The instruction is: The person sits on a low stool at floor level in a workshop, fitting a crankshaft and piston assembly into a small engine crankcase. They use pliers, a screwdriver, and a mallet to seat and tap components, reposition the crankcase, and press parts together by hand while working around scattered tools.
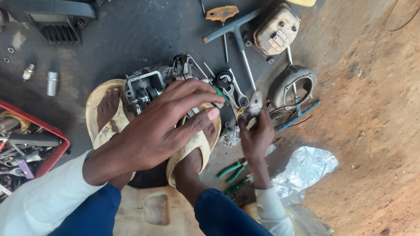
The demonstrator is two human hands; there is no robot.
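Your left hand [162, 124] steadies the engine [160, 86]; your right hand [256, 136] pinches a small part [255, 106].

Keep the left fingers spread flat on the engine between your sandals [107, 125]; grip the part firmly, right of it, pliers [232, 169] near.

The dark oily floor [142, 28] carries many parts. A T-shaped wrench [234, 32] and a metal muffler [276, 29] lie near its far edge. A red tray of tools [15, 147] sits at the left edge, green pliers [232, 169] near the sandy ground [394, 122].
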